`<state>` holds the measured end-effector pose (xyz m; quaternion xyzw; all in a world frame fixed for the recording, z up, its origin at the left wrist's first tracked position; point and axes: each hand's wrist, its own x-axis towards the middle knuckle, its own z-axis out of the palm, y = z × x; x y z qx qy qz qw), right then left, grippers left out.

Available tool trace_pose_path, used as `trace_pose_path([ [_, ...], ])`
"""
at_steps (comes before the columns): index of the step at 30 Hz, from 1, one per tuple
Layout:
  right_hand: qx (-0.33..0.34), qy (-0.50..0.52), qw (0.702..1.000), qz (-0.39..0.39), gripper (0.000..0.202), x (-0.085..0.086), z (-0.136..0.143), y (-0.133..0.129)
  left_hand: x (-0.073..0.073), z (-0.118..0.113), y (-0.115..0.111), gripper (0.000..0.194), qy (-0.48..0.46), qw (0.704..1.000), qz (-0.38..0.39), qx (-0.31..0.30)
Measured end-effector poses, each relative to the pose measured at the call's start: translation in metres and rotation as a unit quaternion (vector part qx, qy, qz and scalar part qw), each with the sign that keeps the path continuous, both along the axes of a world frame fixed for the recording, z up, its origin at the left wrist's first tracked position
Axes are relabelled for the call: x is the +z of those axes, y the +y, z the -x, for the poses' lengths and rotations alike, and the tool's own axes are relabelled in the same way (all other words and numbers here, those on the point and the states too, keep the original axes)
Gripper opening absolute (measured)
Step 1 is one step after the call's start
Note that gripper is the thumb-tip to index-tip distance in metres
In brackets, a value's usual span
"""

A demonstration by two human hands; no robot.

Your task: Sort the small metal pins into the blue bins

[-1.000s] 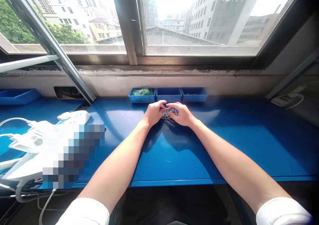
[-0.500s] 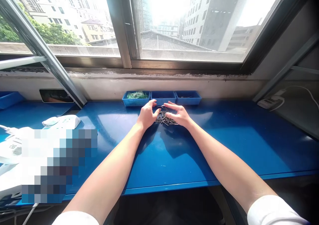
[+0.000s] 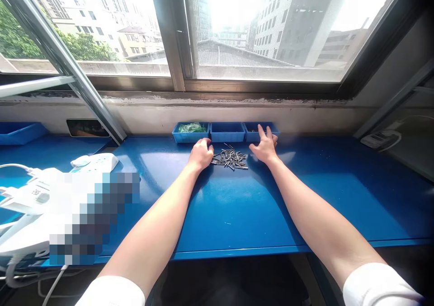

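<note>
A loose pile of small dark metal pins lies on the blue table. My left hand rests at the pile's left edge, fingers curled together; whether anything is between them is hidden. My right hand is spread, its fingertips over the front of the right blue bin, which holds small dark pieces. Beside it stands the middle blue bin, with nothing visible inside. The left blue bin contains green-tinted clear plastic bags.
White power strips and plugs lie on the left, next to a pixelated patch. A dark flat device leans on the wall, near another blue bin. Metal frame posts rise at both sides. A white adapter sits far right.
My right hand has moved from the pile up and right to the right bin, fingers spread. My left hand has curled closer at the pile's left edge. The view has shifted slightly.
</note>
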<state>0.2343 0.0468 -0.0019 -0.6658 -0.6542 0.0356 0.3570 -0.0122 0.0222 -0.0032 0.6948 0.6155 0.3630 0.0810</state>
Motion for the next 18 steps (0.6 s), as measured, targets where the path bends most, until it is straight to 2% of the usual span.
trace_pose_path([
  [2, 0.025, 0.001, 0.999, -0.047, 0.072, -0.001, 0.005, -0.003, 0.001, 0.0, -0.001, 0.036, 0.001, 1.0, 0.015, -0.025],
  [4, 0.09, -0.007, 0.994, -0.068, 0.052, -0.003, 0.012, -0.006, 0.002, -0.001, -0.003, 0.042, 0.013, 0.997, 0.033, -0.062],
  [6, 0.163, -0.019, 0.985, -0.047, 0.034, -0.006, 0.018, -0.009, 0.002, -0.001, -0.005, 0.049, 0.031, 0.993, 0.052, -0.1],
  [8, 0.202, -0.027, 0.979, -0.011, 0.027, -0.008, 0.023, -0.012, 0.001, -0.001, -0.007, 0.054, 0.044, 0.988, 0.071, -0.129],
  [13, 0.228, -0.041, 0.972, 0.042, 0.033, -0.007, 0.028, -0.015, 0.0, -0.001, -0.009, 0.06, 0.076, 0.98, 0.09, -0.16],
  [18, 0.171, -0.054, 0.982, 0.065, 0.033, -0.002, 0.04, -0.015, 0.003, -0.005, -0.013, 0.06, 0.129, 0.975, 0.08, -0.16],
])
